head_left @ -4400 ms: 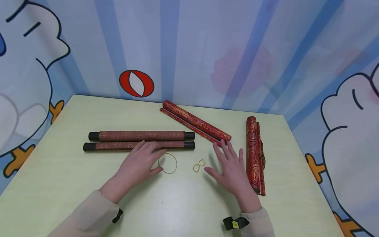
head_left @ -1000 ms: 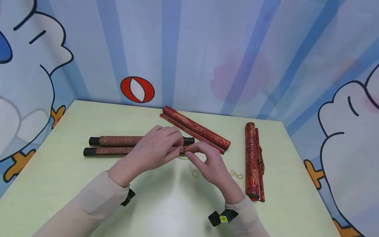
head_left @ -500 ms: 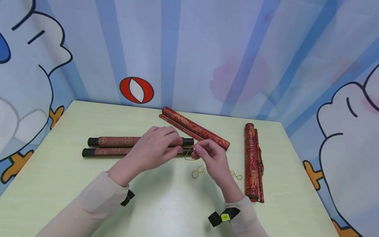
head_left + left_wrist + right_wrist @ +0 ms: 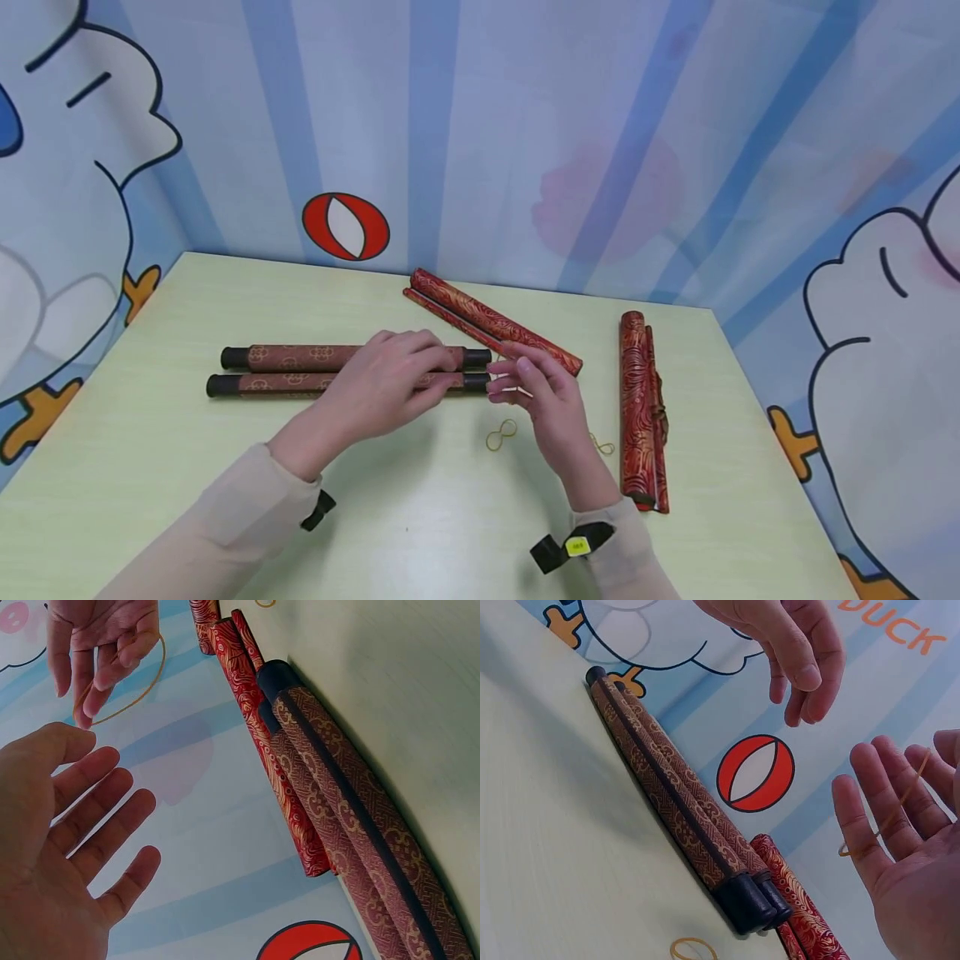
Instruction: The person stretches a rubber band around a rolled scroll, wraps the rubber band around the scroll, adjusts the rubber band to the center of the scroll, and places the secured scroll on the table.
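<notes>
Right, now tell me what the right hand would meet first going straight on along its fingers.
Probably the left hand, which lies ahead in the head view; depth is unclear there, so it might instead pass above or below that hand.

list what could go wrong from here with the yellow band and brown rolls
The thin yellow elastic-looking band is on the fingers of the right hand and could slip off. Two brown fabric-covered rolls with black ends lie side by side with no band visible round them, so they might roll apart. A slanting red-and-gold patterned roll lies close to their ends and could get nudged.
</notes>
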Demonstrator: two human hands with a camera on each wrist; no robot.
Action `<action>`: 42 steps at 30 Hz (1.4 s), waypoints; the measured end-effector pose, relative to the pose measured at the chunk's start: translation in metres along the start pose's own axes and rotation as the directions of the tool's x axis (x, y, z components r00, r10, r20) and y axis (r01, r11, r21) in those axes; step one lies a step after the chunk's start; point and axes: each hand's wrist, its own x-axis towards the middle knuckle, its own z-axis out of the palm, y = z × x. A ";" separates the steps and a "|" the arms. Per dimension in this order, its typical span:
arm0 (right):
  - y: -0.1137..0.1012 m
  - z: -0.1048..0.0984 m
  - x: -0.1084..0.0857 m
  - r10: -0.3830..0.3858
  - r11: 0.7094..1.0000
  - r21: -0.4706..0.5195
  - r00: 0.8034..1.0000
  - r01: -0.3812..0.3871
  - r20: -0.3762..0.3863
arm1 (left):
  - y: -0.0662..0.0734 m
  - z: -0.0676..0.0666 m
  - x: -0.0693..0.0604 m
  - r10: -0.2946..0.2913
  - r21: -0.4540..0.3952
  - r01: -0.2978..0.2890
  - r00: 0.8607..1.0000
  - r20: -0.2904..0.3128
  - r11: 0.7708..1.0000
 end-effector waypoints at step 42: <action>-0.006 -0.020 -0.004 -0.148 0.903 -0.392 0.985 0.173 0.093 | -0.026 -0.001 -0.008 -0.056 0.077 0.051 0.996 0.063 0.996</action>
